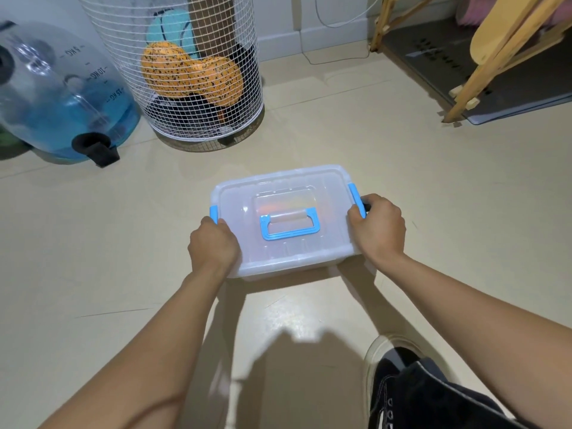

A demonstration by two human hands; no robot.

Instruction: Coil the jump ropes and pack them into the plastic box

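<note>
A translucent plastic box (297, 258) sits on the beige floor in the middle of the head view, its lid on, with a blue carry handle (291, 226) on top. My left hand (213, 247) grips the box's left side at the blue latch (214, 213). My right hand (377, 229) grips the right side at the other blue latch (356, 198); something small and black shows just past its fingers. An orange shape shows faintly through the lid; the jump ropes cannot be made out.
A white wire basket (198, 72) holding orange and teal items stands at the back left. Beside it lies a clear blue water-filled weight (62, 97). A wooden frame (483, 57) on a grey mat is at the back right. My shoe (390, 370) is at the lower right.
</note>
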